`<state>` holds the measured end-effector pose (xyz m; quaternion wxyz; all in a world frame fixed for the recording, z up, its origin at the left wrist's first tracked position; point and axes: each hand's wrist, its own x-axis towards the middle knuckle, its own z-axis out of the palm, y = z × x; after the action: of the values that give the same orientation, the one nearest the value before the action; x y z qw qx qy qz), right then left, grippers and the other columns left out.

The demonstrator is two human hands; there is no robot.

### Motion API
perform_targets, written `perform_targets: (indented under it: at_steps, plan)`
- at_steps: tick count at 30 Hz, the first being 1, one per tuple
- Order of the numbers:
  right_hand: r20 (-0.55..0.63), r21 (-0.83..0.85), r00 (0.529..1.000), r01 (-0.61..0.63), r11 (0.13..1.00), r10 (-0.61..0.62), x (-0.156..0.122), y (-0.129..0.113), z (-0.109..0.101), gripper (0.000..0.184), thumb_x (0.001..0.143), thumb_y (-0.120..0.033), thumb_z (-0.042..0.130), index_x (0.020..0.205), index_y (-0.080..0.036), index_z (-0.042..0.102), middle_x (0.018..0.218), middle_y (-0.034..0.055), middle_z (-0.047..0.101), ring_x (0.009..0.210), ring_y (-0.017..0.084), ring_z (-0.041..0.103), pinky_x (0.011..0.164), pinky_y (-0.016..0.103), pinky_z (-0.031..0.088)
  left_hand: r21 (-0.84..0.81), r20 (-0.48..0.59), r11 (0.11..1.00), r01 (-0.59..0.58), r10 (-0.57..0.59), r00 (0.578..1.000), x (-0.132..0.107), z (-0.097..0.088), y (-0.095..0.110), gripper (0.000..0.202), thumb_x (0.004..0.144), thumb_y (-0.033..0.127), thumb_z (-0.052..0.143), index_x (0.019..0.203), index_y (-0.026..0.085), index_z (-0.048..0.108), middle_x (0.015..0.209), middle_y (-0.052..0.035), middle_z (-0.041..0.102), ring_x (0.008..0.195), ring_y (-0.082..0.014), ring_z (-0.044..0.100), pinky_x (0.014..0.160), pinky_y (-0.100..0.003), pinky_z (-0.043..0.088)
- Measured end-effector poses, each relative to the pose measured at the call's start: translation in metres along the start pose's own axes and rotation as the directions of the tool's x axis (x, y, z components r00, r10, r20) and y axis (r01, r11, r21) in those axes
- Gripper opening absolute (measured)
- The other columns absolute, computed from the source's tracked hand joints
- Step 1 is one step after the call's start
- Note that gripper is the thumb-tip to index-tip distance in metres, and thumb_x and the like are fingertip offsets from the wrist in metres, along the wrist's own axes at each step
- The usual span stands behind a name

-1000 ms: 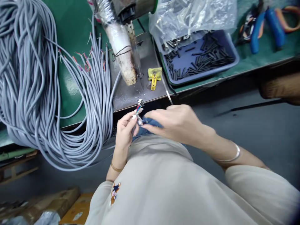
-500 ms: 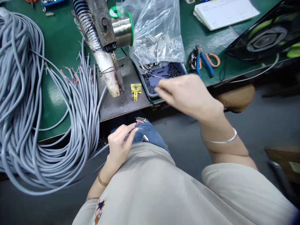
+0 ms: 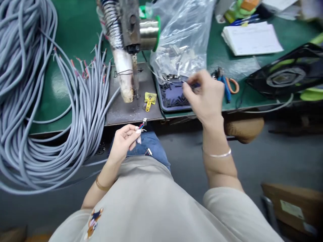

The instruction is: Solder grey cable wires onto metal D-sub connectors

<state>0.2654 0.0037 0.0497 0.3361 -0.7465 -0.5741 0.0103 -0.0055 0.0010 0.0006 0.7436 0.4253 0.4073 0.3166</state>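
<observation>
Left hand (image 3: 123, 143) pinches a wired connector (image 3: 144, 122), left of the blue tray (image 3: 176, 109) and nearer the body; right hand (image 3: 208, 92), at the tray's right side, pinches a thin wire (image 3: 165, 80).

Workshop: solder spool (image 3: 148, 34), cable bundle (image 3: 84, 107)

Left hand (image 3: 126, 139) low, fingers (image 3: 131, 127) pinched, right hand (image 3: 207, 94) extended farther forward, fingers curled
</observation>
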Motion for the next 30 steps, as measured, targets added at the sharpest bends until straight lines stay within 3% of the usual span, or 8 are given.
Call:
perform_targets:
  at_steps: [2,4,6,9,16,22,26,30]
  plan:
    - [-0.052,0.259,0.998,-0.022,0.966,0.036,-0.027,-0.021,-0.005,0.011,0.091,-0.034,0.063,0.093,-0.024,0.067,0.084,0.0012,0.069,0.050,0.010,0.044,0.051,0.028,0.034,-0.013,-0.060,1.000,-0.026,0.026,0.998,0.004,0.003,-0.002,0.044,0.070,0.048,0.089,0.081,0.014,0.064,0.055,0.0015,0.065,0.032,-0.0014,0.037,0.032,-0.015,0.023]
    - [0.113,0.439,0.993,-0.068,0.896,0.020,-0.053,-0.036,-0.004,0.010,0.088,-0.033,0.069,0.087,-0.023,0.069,0.079,-0.0009,0.067,0.044,0.007,0.033,0.045,0.027,0.025,0.005,-0.092,0.999,-0.051,0.051,0.994,0.005,0.005,-0.002,0.044,0.070,0.048,0.088,0.082,0.013,0.064,0.056,0.0016,0.066,0.033,-0.0016,0.039,0.032,-0.015,0.026]
    - [0.265,0.534,0.964,-0.123,0.837,-0.027,-0.073,-0.046,0.004,0.008,0.088,-0.030,0.070,0.085,-0.023,0.072,0.082,0.0003,0.069,0.045,0.005,0.030,0.043,0.027,0.022,0.036,-0.109,0.997,-0.070,0.073,0.991,0.005,0.006,-0.002,0.041,0.074,0.047,0.086,0.083,0.013,0.065,0.057,0.0015,0.066,0.034,-0.0015,0.041,0.033,-0.014,0.029]
    - [0.307,0.575,0.952,-0.180,0.798,-0.006,-0.089,-0.052,0.022,0.008,0.089,-0.029,0.070,0.089,-0.022,0.076,0.085,0.0011,0.071,0.046,0.006,0.029,0.045,0.028,0.024,0.069,-0.120,0.993,-0.093,0.101,0.988,0.003,0.007,-0.003,0.038,0.078,0.046,0.083,0.083,0.013,0.066,0.058,0.0016,0.066,0.035,-0.0012,0.042,0.033,-0.013,0.030]
    - [0.300,0.552,0.954,-0.161,0.818,-0.015,-0.092,-0.057,0.038,0.014,0.092,-0.029,0.067,0.085,-0.021,0.075,0.078,0.0007,0.069,0.054,0.009,0.042,0.050,0.027,0.031,0.079,-0.102,0.987,-0.140,0.148,0.984,0.005,0.008,-0.003,0.031,0.080,0.040,0.082,0.083,0.013,0.066,0.058,0.0029,0.065,0.035,-0.0009,0.040,0.034,-0.013,0.029]
    - [0.249,0.492,0.968,-0.092,0.866,-0.038,-0.091,-0.060,0.040,0.017,0.095,-0.029,0.064,0.083,-0.020,0.072,0.077,0.0008,0.069,0.056,0.011,0.048,0.054,0.027,0.037,0.141,-0.081,0.970,-0.200,0.212,0.974,0.002,0.010,-0.002,0.021,0.081,0.032,0.079,0.082,0.013,0.070,0.062,0.0001,0.067,0.051,-0.0069,0.058,0.051,-0.017,0.047]
    - [0.271,0.343,0.935,0.128,0.931,-0.228,-0.090,-0.059,0.041,0.023,0.100,-0.030,0.059,0.083,-0.020,0.070,0.076,0.0018,0.071,0.064,0.012,0.059,0.061,0.026,0.041,0.365,-0.044,0.889,-0.276,0.312,0.949,-0.001,0.008,-0.005,0.013,0.080,0.021,0.073,0.088,0.012,0.077,0.069,-0.0025,0.071,0.054,-0.0077,0.055,0.053,-0.019,0.044]
    - [0.318,0.093,0.873,0.360,0.928,-0.371,-0.090,-0.059,0.041,0.039,0.105,-0.037,0.050,0.077,-0.018,0.070,0.069,0.0035,0.070,0.057,0.012,0.059,0.055,0.027,0.034,0.507,0.050,0.772,-0.383,0.417,0.907,-0.004,0.005,-0.011,0.020,0.078,0.013,0.063,0.091,0.012,0.078,0.068,-0.0020,0.069,0.050,-0.0062,0.046,0.050,-0.019,0.037]
